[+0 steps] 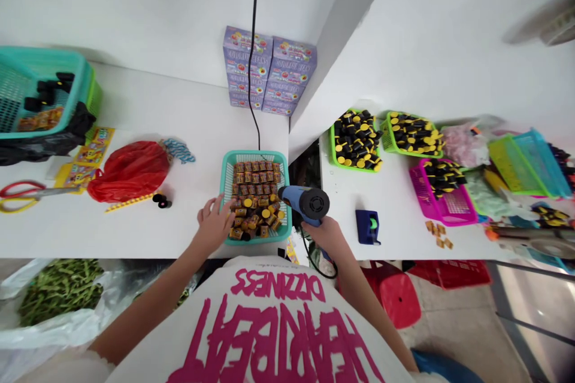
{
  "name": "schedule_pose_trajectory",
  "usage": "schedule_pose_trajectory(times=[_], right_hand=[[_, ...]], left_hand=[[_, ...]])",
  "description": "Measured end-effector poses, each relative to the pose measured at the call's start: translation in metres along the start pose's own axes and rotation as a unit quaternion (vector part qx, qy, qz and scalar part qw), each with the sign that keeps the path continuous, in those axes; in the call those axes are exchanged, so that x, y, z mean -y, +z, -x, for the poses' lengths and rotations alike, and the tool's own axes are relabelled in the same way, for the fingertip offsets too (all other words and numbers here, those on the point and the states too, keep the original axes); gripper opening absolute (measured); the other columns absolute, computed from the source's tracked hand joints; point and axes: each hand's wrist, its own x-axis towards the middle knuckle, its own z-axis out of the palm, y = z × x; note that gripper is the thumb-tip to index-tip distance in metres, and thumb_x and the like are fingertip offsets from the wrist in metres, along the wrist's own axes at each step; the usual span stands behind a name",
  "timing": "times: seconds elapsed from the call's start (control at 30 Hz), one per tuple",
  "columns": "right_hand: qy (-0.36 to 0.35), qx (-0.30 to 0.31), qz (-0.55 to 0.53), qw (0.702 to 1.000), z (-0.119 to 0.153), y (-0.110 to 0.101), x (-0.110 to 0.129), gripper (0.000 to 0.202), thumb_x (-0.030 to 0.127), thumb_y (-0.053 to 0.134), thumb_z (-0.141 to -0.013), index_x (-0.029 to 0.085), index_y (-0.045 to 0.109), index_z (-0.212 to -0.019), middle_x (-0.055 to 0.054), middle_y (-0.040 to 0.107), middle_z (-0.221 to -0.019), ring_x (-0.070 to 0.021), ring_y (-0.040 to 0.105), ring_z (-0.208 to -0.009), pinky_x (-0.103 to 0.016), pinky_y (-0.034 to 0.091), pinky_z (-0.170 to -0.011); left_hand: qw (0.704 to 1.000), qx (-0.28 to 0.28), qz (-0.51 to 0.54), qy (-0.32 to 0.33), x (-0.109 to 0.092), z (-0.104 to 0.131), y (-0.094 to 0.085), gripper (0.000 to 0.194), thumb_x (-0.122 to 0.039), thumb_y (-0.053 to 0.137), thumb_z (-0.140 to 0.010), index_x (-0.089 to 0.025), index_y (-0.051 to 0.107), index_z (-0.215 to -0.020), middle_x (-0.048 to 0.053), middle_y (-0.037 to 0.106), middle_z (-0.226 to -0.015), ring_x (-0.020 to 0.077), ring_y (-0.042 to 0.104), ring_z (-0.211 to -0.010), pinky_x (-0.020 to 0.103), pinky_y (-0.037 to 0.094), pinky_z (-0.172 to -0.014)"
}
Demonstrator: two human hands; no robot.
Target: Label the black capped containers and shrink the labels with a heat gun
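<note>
My right hand [326, 236] is closed round the handle of a blue heat gun [305, 202], whose nozzle points left over the right side of a teal basket [223, 176]. In the basket, small labelled containers [256, 178] stand in rows at the back, and others with yellow or black caps lie jumbled [256, 215] in front. My left hand [214, 219] is at the basket's left edge, its fingers apart and fingertips by the containers, with nothing seen held.
Purple boxes [269, 72] are stacked by the wall. On the left are a red bag [135, 172], scissors [33, 192] and a teal basket [78, 90]. To the right, a tape dispenser [365, 227] and green baskets [333, 146] of capped containers. A black cord [252, 30] hangs down.
</note>
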Motion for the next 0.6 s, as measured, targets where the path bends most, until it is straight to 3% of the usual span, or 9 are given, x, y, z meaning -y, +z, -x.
schedule_pose_trajectory(times=[0.1,0.17,0.23,0.33,0.43,0.6], right_hand=[[0.000,0.007,-0.002,1.000,0.001,-0.002,0.001,0.021,0.037,0.061,-0.070,0.018,0.056,-0.063,-0.002,0.057,-0.047,-0.0157,0.055,-0.041,-0.025,0.039,-0.043],[-0.001,0.000,0.002,1.000,0.003,-0.005,0.000,0.022,0.037,0.059,-0.071,0.018,0.055,-0.062,-0.002,0.057,-0.047,-0.0157,0.055,-0.041,-0.026,0.040,-0.044],[-0.001,-0.003,0.010,1.000,0.006,-0.009,-0.003,0.022,0.036,0.059,-0.071,0.018,0.055,-0.060,-0.002,0.056,-0.047,-0.0152,0.054,-0.041,-0.025,0.039,-0.045],[-0.005,0.009,0.014,1.000,0.009,-0.014,-0.009,0.022,0.036,0.060,-0.071,0.017,0.056,-0.062,-0.001,0.057,-0.047,-0.0146,0.054,-0.044,-0.024,0.039,-0.046],[-0.017,-0.007,0.024,1.000,0.012,-0.018,-0.015,0.021,0.036,0.062,-0.070,0.016,0.058,-0.064,-0.001,0.056,-0.046,-0.0140,0.054,-0.047,-0.022,0.037,-0.047],[0.010,-0.006,0.012,1.000,0.016,-0.020,-0.011,0.024,0.037,0.061,-0.070,0.017,0.057,-0.059,-0.001,0.056,-0.045,-0.0131,0.052,-0.043,-0.023,0.036,-0.046]], left_hand=[[0.996,-0.073,0.003,-0.049,0.017,-0.006,-0.018,0.046,-0.039,0.032,-0.095,-0.023,0.049,-0.135,0.012,0.033,-0.151,0.0347,0.031,-0.131,0.054,0.027,-0.105],[0.991,-0.120,0.018,-0.053,0.025,-0.014,-0.026,0.045,-0.038,0.032,-0.095,-0.021,0.049,-0.134,0.012,0.034,-0.149,0.0325,0.031,-0.132,0.050,0.026,-0.108],[0.990,-0.128,0.039,-0.035,0.030,-0.029,-0.028,0.042,-0.033,0.033,-0.095,-0.020,0.051,-0.130,0.011,0.039,-0.146,0.0295,0.033,-0.131,0.047,0.026,-0.110],[0.997,-0.052,0.056,0.024,0.028,-0.060,-0.016,0.040,-0.025,0.030,-0.093,-0.019,0.055,-0.124,0.010,0.049,-0.137,0.0253,0.041,-0.127,0.042,0.030,-0.110],[0.996,0.026,0.058,0.068,0.014,-0.097,0.009,0.042,-0.022,0.031,-0.092,-0.018,0.054,-0.126,0.010,0.053,-0.133,0.0218,0.048,-0.122,0.036,0.037,-0.106],[0.993,0.097,0.030,0.057,-0.017,-0.133,0.045,0.051,-0.026,0.033,-0.093,-0.014,0.036,-0.143,0.018,0.036,-0.149,0.0326,0.032,-0.137,0.051,0.036,-0.104]])
